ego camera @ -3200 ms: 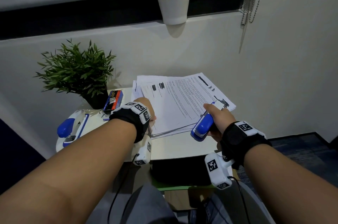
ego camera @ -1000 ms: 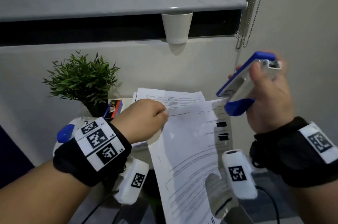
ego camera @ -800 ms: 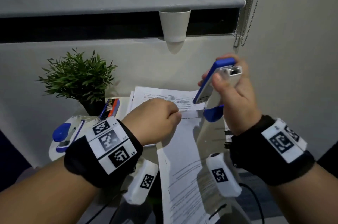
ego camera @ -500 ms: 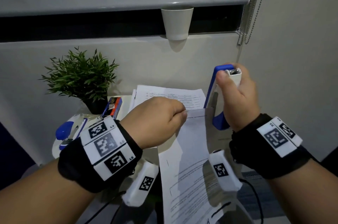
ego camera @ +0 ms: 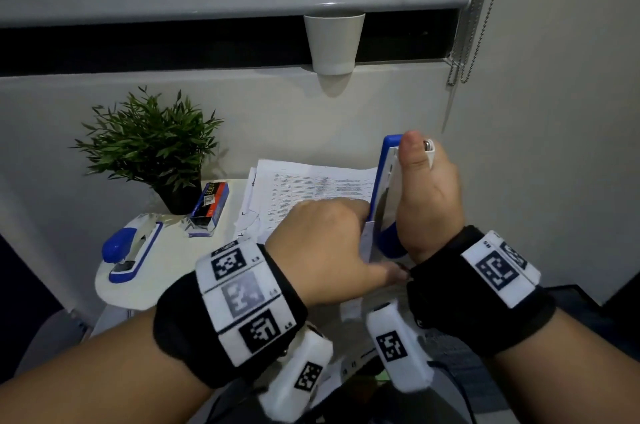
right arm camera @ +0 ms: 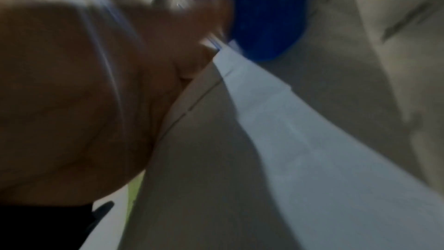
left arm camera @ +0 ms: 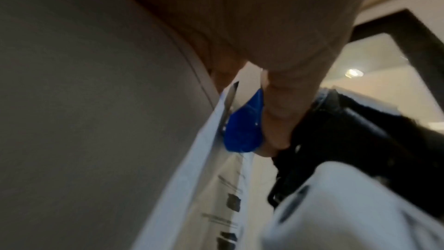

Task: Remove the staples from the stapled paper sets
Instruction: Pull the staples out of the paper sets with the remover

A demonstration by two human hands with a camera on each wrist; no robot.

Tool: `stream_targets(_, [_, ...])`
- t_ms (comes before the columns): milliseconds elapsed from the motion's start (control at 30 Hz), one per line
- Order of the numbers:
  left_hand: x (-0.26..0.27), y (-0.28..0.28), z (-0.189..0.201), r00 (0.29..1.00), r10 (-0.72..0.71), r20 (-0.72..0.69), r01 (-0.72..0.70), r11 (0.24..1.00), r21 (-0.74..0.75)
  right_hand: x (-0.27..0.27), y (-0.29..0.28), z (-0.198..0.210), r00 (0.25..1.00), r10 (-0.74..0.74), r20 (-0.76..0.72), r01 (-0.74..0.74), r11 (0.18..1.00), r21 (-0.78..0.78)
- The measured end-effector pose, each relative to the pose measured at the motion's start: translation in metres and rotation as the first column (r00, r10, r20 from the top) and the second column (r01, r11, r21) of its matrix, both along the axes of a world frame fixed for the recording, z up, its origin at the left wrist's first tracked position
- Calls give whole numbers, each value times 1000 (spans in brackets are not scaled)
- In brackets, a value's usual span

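While the left hand (ego camera: 322, 247) pinches the paper set (left arm camera: 211, 168) and the right hand (ego camera: 426, 202) grips the stapler (ego camera: 384, 195), a hard pull could tear the corner.

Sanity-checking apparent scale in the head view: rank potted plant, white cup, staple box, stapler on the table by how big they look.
1. potted plant
2. white cup and stapler on the table: look about alike, not ranked
3. staple box

Apparent size only; distances from the camera differ.

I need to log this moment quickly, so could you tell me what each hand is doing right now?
Left hand: closed, pinching the top edge of the paper set.
Right hand: closed around the blue stapler, held upright.
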State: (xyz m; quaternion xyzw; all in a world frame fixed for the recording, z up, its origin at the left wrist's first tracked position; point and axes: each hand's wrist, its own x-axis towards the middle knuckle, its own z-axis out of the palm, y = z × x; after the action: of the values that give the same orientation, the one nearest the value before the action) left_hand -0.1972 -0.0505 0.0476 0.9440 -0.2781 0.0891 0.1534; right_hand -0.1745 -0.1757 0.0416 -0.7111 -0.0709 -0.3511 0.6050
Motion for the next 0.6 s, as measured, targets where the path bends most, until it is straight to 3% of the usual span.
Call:
stream_targets(133, [7,-3,-9,997,72,-23,-75,988,-134,-3,6,-3,999,39,22,-39,999,14])
stream_targets(233, [7,-2,-11,997,56,-50,-64,981,-182,-7,9,-1,995,57,79,-54,998,-46])
stream_targets(400, [7,-1,-11,997,74,-22,-77,962,-263,-4,11,0,988,45,149,-43,999,-14])
stream_targets(600, [13,-3,-8,997,51,-61,-61,980,-190,-1,6,-1,989,39,141,-39,999,-6])
